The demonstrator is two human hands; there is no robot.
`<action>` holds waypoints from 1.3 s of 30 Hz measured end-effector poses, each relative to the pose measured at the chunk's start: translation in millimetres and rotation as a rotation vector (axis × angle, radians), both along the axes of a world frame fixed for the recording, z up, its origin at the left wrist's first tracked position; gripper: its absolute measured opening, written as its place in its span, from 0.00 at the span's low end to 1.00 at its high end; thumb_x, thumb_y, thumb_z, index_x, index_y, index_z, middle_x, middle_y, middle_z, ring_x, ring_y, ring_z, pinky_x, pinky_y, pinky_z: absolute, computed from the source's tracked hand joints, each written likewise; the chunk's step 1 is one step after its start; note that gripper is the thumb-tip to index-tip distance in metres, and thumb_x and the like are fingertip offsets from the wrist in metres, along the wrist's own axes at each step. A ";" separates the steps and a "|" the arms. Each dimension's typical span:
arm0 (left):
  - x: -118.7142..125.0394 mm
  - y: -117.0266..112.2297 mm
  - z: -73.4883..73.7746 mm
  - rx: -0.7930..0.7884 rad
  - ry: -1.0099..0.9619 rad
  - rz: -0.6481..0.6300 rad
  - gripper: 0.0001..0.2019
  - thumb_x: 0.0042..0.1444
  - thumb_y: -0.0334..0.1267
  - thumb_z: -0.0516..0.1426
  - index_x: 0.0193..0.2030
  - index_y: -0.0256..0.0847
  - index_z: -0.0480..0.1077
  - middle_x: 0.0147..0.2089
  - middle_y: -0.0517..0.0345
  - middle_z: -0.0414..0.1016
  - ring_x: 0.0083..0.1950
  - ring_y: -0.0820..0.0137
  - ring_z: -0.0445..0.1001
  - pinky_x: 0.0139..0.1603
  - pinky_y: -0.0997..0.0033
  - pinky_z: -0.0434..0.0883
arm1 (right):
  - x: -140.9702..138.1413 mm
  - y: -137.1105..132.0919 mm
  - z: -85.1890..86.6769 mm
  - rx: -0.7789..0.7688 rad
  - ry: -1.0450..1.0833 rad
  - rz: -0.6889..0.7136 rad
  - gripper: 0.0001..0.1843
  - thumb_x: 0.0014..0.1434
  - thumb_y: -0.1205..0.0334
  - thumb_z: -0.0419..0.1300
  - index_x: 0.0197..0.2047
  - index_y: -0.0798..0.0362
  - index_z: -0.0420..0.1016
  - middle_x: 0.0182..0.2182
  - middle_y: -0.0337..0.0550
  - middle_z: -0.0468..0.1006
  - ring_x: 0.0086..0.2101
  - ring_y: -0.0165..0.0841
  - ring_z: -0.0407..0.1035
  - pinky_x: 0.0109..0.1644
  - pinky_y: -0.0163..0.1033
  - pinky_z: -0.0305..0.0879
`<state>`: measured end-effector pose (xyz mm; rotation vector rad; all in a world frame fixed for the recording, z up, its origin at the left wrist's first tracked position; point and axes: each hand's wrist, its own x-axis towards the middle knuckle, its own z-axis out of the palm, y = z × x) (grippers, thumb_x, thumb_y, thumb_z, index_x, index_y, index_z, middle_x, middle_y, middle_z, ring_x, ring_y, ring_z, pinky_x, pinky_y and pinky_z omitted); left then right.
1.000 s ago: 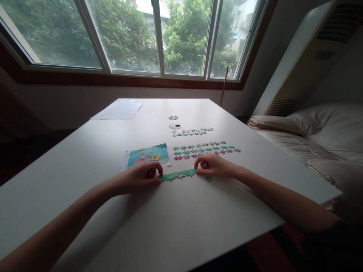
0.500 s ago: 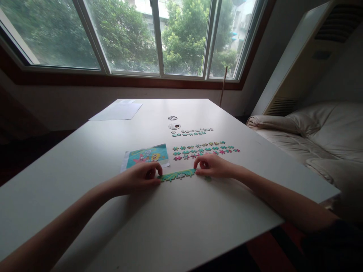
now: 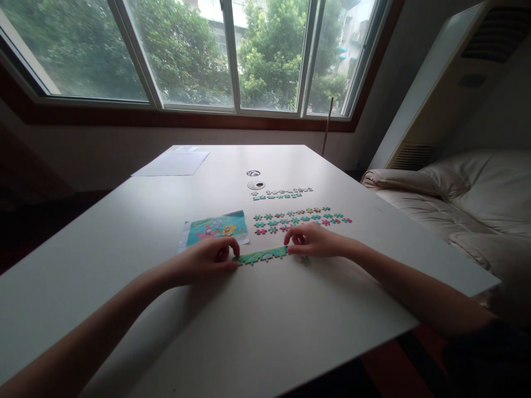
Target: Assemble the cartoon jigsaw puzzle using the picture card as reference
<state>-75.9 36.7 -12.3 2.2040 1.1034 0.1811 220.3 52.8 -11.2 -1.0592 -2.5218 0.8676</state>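
Observation:
A joined strip of green jigsaw puzzle pieces [image 3: 262, 255] lies flat on the white table [image 3: 249, 326], straight along its far edge and knobbly along the near one. My left hand [image 3: 213, 257] pinches its left end between thumb and fingers. At the other end, my right hand [image 3: 309, 241] grips the strip with curled fingers. A loose green puzzle piece [image 3: 306, 260] lies just below my right hand. Behind my left hand is a printed cartoon picture [image 3: 218, 228], its near edge partly covered by the hand.
Rows of loose puzzle pieces [image 3: 296, 220] lie beyond my right hand, with paler rows [image 3: 277, 195] farther back. Two round discs [image 3: 256, 185] sit behind those. White paper sheets [image 3: 171, 163] lie at the far left corner. A couch [image 3: 415, 204] stands to the right.
Both hands keep their hold on the ends of the strip. My right hand has shifted up very slightly, and more of the loose piece below it shows.

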 end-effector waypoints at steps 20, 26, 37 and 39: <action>0.6 0.5 -4.0 -0.024 -0.005 0.011 0.15 0.54 0.49 0.54 0.39 0.39 0.65 0.25 0.65 0.58 0.26 0.73 0.58 0.25 0.76 0.56 | 26.4 148.8 1.6 0.275 -0.311 -0.396 0.15 0.54 0.61 0.59 0.43 0.56 0.77 0.35 0.46 0.76 0.33 0.31 0.68 0.36 0.34 0.60; 0.8 -0.8 -2.9 -0.026 -0.010 0.010 0.15 0.54 0.50 0.53 0.39 0.39 0.65 0.25 0.66 0.58 0.26 0.73 0.58 0.25 0.76 0.56 | 24.8 150.6 2.2 0.247 -0.353 -0.362 0.10 0.50 0.62 0.61 0.36 0.53 0.80 0.34 0.43 0.77 0.33 0.31 0.68 0.34 0.33 0.60; -1.2 1.3 -6.4 -0.023 -0.003 0.009 0.15 0.55 0.49 0.54 0.40 0.39 0.65 0.25 0.66 0.58 0.26 0.73 0.58 0.25 0.76 0.56 | 27.6 147.5 10.0 0.083 -0.348 -0.350 0.17 0.47 0.59 0.65 0.42 0.55 0.77 0.37 0.46 0.77 0.32 0.31 0.69 0.35 0.34 0.61; -1.5 1.3 -6.3 -0.021 -0.001 0.010 0.15 0.55 0.49 0.54 0.39 0.39 0.65 0.25 0.66 0.57 0.26 0.73 0.58 0.25 0.76 0.56 | 28.3 148.1 9.6 0.006 -0.345 -0.349 0.17 0.47 0.59 0.66 0.40 0.57 0.77 0.35 0.46 0.77 0.27 0.29 0.68 0.32 0.34 0.62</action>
